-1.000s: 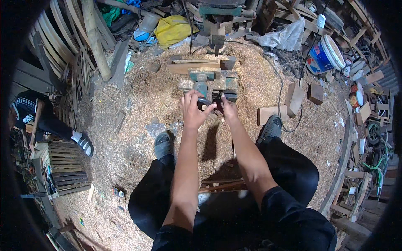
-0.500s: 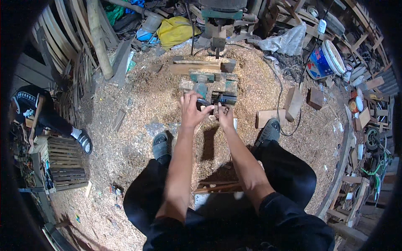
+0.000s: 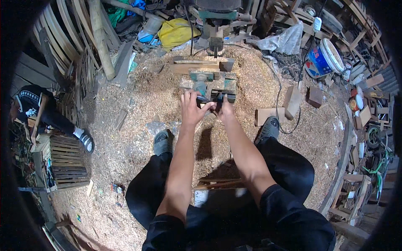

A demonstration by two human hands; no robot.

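Note:
A green-painted machine vise [image 3: 200, 87] with wooden pieces on it stands ahead of me, below the spindle of a drilling machine [image 3: 216, 42]. At its near side my left hand [image 3: 192, 109] is closed, fingers curled over a dark rounded piece [image 3: 202, 100]. Close beside it on the right, my right hand [image 3: 226, 111] is closed too, one digit pointing forward against a dark block [image 3: 230, 98] on the vise. What the right fingers hold is hidden. A wooden board [image 3: 195, 67] lies across the far side of the vise.
Wood shavings cover the floor [image 3: 125, 167]. Wooden blocks [image 3: 270, 116] and a black cable [image 3: 279, 83] lie to the right, with a blue-and-white bucket [image 3: 324, 58] farther off. At the left, another person [image 3: 39, 108] sits by a slatted wooden crate [image 3: 69, 161].
My right hand has turned and shifted slightly, and one digit now reaches forward onto the dark block. My left hand stays almost where it was.

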